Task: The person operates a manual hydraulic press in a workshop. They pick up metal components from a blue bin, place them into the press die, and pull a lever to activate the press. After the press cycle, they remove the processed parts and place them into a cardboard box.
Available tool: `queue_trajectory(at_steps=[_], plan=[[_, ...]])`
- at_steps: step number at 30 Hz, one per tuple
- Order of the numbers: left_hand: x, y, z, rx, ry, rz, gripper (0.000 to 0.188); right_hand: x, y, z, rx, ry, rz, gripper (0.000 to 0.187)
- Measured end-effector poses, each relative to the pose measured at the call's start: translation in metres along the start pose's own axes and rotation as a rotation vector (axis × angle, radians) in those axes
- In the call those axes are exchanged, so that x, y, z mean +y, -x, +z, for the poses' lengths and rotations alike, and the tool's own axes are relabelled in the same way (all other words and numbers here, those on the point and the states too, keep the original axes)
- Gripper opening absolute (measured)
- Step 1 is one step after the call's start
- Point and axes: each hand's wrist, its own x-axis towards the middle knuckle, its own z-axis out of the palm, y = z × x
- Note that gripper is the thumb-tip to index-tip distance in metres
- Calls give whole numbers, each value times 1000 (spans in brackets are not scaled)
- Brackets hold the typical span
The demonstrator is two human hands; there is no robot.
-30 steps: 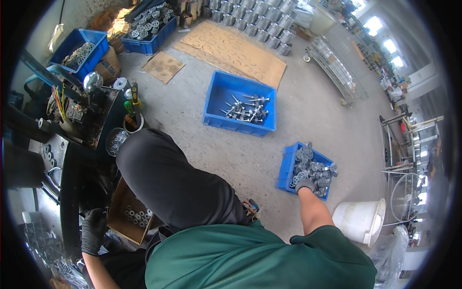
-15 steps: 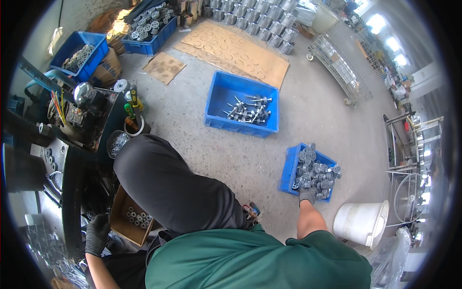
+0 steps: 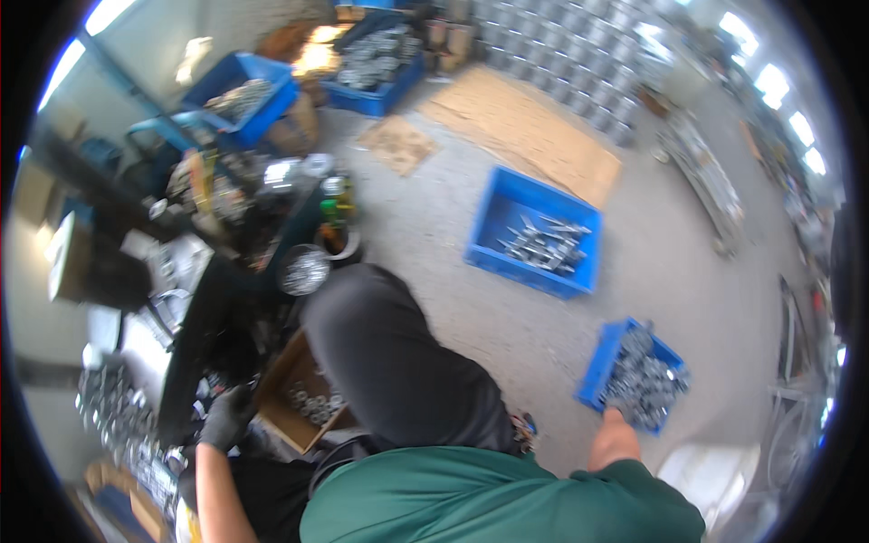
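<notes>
"Parts (image 3: 647,376) of grey metal lie heaped in our small blue bin (image 3: 595,364), off to our right; does our right hand (image 3: 617,404) hold one?"

"We cannot tell; it is at the heap's near edge, too blurred to read."

"How far along are we?"

"We judge plenty is left: the small blue bin looks heaped to its rim, while the bigger blue bin (image 3: 529,279), ahead and to its left, carries only a low pile of long-stemmed pieces (image 3: 546,245). Whether those are done, we cannot say."

"And our left hand (image 3: 227,418)?"

"Gloved, low beside the brown box (image 3: 278,387) of rings (image 3: 316,404); we cannot see whether it closes on anything."
</notes>
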Motion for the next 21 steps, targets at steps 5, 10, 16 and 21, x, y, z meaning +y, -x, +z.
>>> queue_trajectory(at_steps=[5,10,16,21], plan=[[20,8,-12,-29,-257,-21,36,-18,0,-1,-21,61,-141,79],[13,4,-9,-37,-331,3,43,-42,-4,-11,-73,109,-245,65],[11,5,-2,-28,-388,64,38,-57,-15,-30,-189,93,-322,48],[18,5,-6,-24,-392,93,41,-50,-37,-40,-390,-28,-351,36]])
